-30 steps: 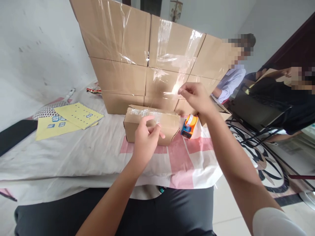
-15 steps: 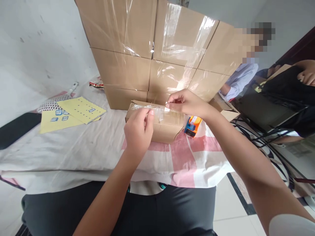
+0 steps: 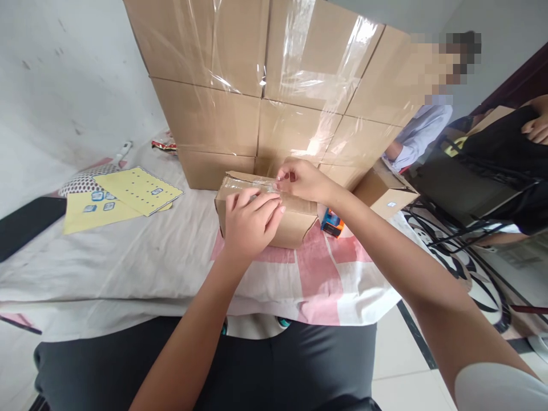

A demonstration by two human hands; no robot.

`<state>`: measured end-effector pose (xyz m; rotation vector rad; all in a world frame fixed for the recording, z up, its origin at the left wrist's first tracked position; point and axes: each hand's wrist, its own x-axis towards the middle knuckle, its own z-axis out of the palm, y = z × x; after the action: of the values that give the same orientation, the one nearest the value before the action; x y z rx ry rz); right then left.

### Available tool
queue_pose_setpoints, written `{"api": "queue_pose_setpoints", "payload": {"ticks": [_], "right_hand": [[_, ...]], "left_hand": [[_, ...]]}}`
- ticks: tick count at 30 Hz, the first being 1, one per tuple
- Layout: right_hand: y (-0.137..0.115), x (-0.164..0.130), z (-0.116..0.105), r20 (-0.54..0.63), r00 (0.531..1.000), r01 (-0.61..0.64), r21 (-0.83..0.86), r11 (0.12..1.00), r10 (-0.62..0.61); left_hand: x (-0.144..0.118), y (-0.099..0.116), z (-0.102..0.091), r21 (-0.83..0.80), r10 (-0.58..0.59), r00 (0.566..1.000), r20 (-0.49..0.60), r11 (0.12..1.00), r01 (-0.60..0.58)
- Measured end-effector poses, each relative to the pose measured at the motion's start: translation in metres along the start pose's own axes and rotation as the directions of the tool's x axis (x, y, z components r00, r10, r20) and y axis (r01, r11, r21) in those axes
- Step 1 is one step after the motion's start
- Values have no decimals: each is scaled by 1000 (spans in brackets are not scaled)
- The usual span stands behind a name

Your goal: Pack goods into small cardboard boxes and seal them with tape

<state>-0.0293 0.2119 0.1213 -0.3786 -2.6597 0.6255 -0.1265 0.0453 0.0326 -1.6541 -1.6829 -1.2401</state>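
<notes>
A small cardboard box [image 3: 295, 225] with clear tape [image 3: 240, 184] over its top lies on the cloth-covered table. My left hand [image 3: 252, 220] rests on its near top edge, fingers stretched over the tape and nothing gripped. Close beside it, my right hand [image 3: 295, 180] is closed in a pinch at the top of the box, thumb and forefinger almost touching the surface. Whatever is between these fingertips is too small and hidden to make out. An orange and blue tape measure [image 3: 333, 224] sits just right of the box, partly behind my right forearm.
Taped cardboard boxes [image 3: 218, 114] form a tall stack behind. Yellow sheets [image 3: 137, 188] with stickers and a dark phone-like slab [image 3: 32, 225] lie left. Another open box [image 3: 385, 191] stands right, near a person in a light shirt [image 3: 428, 128] and a dark chair [image 3: 466, 177].
My left hand has opened from a curled pinch and laid its fingers on the box. My right hand has moved slightly left and closer to it; the small white piece at its fingertips no longer shows clearly.
</notes>
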Motion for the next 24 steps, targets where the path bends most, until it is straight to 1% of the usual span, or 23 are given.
{"api": "queue_pose_setpoints", "payload": {"ticks": [3,5,7,9,10,11,12,13,14,15,17,19,21,22,24], "right_hand": [[8,2,10,14,997,-74,-37,997,75],[16,6,15,-26,988,-153,-76,985,151],[24,14,17,-70,961,-274,-119,954,267],[31,23,15,-120,919,-390,-148,909,374],[34,26,13,-175,902,-421,-156,894,394],[36,27,11,-247,890,-428,-159,890,384],[38,26,9,-312,879,-419,-149,895,360],[40,21,6,-352,872,-402,-118,908,340],[41,13,4,-355,876,-373,-64,926,328],[42,2,3,-318,893,-332,11,943,318],[41,-29,3,-178,945,-243,177,954,274],[40,-64,7,-69,983,-148,259,954,171],[39,-93,16,-22,996,-83,247,965,91],[37,-103,22,-24,997,-61,216,975,68],[34,-116,34,-74,996,-35,134,990,45]], "left_hand": [[0,0,0,2,-24,999,25,1000,24],[-1,-1,1,5,-44,998,45,999,44],[-2,-2,3,10,-55,997,57,998,54],[-4,-3,4,21,-50,997,59,999,49],[-4,-3,5,28,-44,997,56,999,42],[-5,-3,5,35,-36,998,50,999,34],[-5,-4,4,43,-28,999,39,999,26],[-5,-5,4,49,-17,999,27,999,16],[-5,-5,3,53,-3,1000,15,999,2],[-6,-7,2,54,15,1000,3,998,-15],[-6,-10,2,51,55,998,-19,997,-54],[-6,-14,3,42,104,993,-47,994,-102],[-8,-20,6,13,151,985,-86,989,-150],[-10,-23,9,-17,169,980,-108,985,-172],[-14,-31,14,-102,176,970,-165,975,-195]]}}
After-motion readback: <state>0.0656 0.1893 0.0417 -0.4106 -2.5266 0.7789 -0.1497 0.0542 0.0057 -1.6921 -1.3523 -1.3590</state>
